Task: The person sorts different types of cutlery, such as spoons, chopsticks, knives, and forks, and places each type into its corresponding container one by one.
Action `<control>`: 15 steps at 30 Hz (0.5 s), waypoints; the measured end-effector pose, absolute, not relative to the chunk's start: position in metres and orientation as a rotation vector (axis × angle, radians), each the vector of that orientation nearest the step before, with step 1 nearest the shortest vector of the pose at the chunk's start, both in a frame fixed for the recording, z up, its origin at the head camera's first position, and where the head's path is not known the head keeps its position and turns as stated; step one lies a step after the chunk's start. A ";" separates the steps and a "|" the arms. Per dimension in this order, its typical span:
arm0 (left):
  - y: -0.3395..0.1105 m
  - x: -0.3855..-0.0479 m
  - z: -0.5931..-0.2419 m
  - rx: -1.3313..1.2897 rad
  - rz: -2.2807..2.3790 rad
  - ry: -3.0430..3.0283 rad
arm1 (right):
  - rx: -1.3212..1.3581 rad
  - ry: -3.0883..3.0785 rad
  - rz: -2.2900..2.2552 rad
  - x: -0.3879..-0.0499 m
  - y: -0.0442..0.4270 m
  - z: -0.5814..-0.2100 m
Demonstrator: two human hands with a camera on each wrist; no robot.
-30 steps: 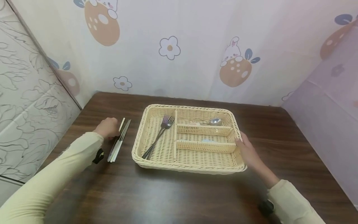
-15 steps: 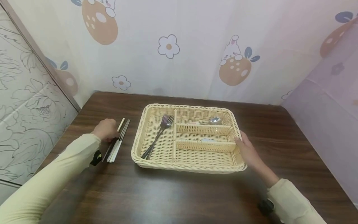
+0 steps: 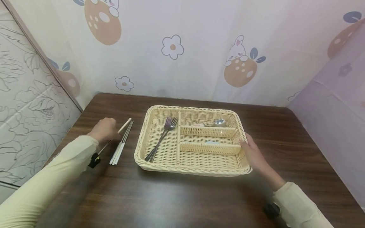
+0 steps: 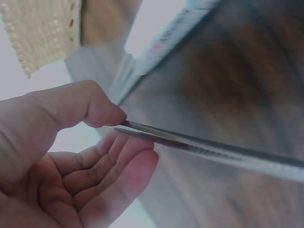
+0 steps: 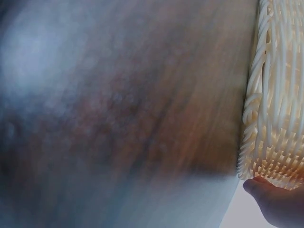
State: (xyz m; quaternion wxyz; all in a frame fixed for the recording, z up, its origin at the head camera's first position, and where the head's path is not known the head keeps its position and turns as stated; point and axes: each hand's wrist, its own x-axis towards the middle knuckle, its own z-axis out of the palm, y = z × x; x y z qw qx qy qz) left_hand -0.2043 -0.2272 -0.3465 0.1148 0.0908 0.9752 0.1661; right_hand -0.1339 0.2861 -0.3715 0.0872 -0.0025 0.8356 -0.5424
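Note:
My left hand [image 3: 104, 129] pinches a pair of thin chopsticks [image 3: 124, 125] between thumb and fingers, left of the basket. One end is pale; in the left wrist view the chopsticks [image 4: 190, 144] look dark and shiny, lying side by side. Just right of this hand, metal chopsticks with white handles [image 3: 118, 154] lie on the table; printed letters show on a handle [image 4: 159, 38] close up. At the right end of the cream woven basket [image 3: 182, 171], my right hand [image 3: 252, 152] grips the rim. Its thumb [image 5: 259, 187] rests against the weave in the right wrist view.
Two forks [image 3: 162, 137] lie crossed in the basket's left compartment. A spoon [image 3: 219, 123] is in the back right one, and a pale object [image 3: 212, 143] is partly hidden behind the front divider [image 3: 209, 148]. Patterned curtains [image 3: 199, 63] border the brown table [image 3: 159, 202].
My left hand has lifted the chopsticks off the table and shifted slightly left, turning them more slantwise. The white-handled chopsticks stay put. My right hand and the basket have not moved.

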 end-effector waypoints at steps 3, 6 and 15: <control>-0.223 -0.206 -0.340 0.303 0.512 2.881 | -0.003 2.483 -1.622 -0.134 0.286 -0.372; -0.216 -0.207 -0.332 0.343 0.521 2.901 | -0.002 2.467 -1.643 -0.133 0.286 -0.371; -0.188 -0.211 -0.302 0.497 0.410 2.938 | -0.010 2.474 -1.630 -0.134 0.286 -0.372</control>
